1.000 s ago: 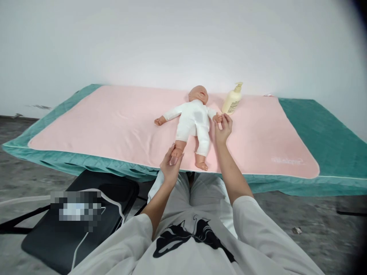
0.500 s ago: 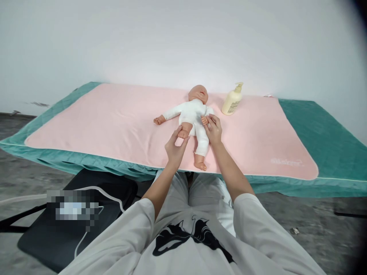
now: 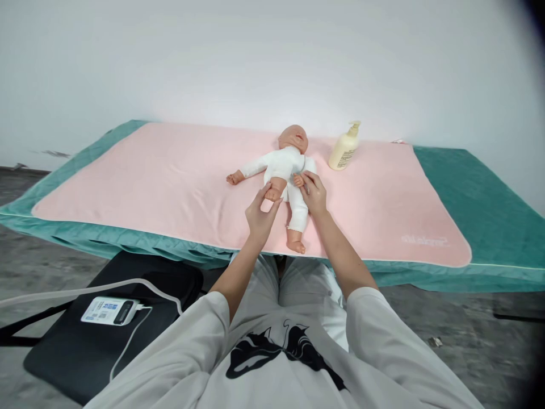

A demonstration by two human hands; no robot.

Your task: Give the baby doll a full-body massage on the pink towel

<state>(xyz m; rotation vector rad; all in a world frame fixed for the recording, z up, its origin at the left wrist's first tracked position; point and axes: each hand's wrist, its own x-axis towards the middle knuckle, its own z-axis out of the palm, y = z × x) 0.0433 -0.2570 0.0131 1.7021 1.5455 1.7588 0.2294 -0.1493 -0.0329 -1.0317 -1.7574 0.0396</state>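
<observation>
A baby doll (image 3: 279,165) with a white cloth body lies on its back on a pink mat (image 3: 191,176), head toward the wall. My left hand (image 3: 260,215) grips the doll's raised foot, thumb and fingers on either side of it; that leg is bent up over the belly. My right hand (image 3: 314,193) pinches the doll's small hand, which is drawn in over the body. The doll's other leg lies straight toward me, and its other arm is stretched out to the left. A cream pump bottle (image 3: 344,150) stands to the right of the doll.
The mat lies on a bed with a green cover (image 3: 489,193), against a white wall (image 3: 238,62). Below on the left, a black chair (image 3: 63,352) bears a white device (image 3: 111,311) with a cable plugged in.
My right hand has brought the doll's hand slightly left, further in over its body. My left hand keeps its hold on the foot, with the leg raised slightly.
</observation>
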